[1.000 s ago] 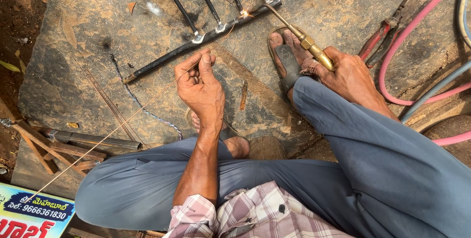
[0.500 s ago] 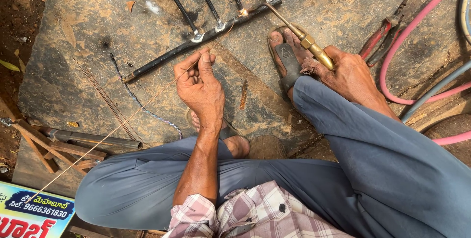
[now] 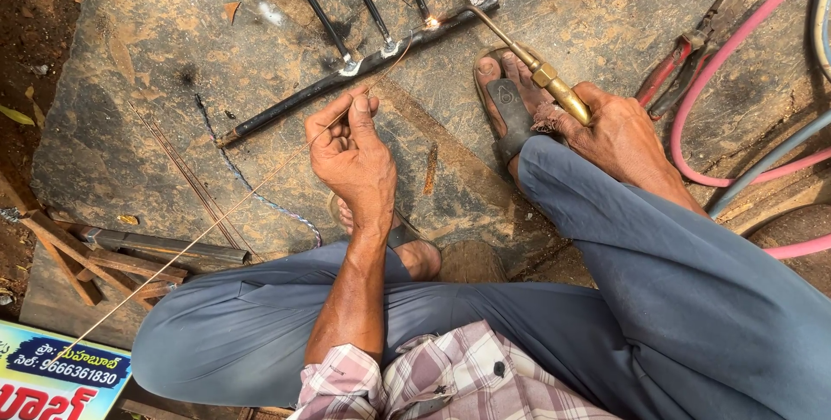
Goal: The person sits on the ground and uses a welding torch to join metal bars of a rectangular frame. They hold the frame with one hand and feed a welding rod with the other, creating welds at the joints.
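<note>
My left hand (image 3: 351, 147) pinches a long thin filler rod (image 3: 216, 221) that runs from the lower left up toward the joint on a dark metal bar (image 3: 363, 65). My right hand (image 3: 610, 130) grips a brass gas torch (image 3: 541, 74), whose bent tip points at the bar, where a small bright flame (image 3: 430, 20) glows. Several thin black rods (image 3: 316, 9) stand joined to the bar and run off the top edge. All of it lies on a flat stone slab (image 3: 138, 82). My sandalled foot (image 3: 506, 100) rests beside the torch.
Red-handled pliers (image 3: 692, 52) lie at the right, next to pink (image 3: 692, 117) and grey (image 3: 770, 160) hoses curving off the frame. Rusty metal pieces (image 3: 95, 255) and spare thin wires (image 3: 186, 173) lie at the left. A printed signboard (image 3: 52, 377) shows at the bottom left.
My left hand has moved up and right, bringing the filler rod's tip to the bar. The torch tip has shifted left onto the joint, where a flame now glows.
</note>
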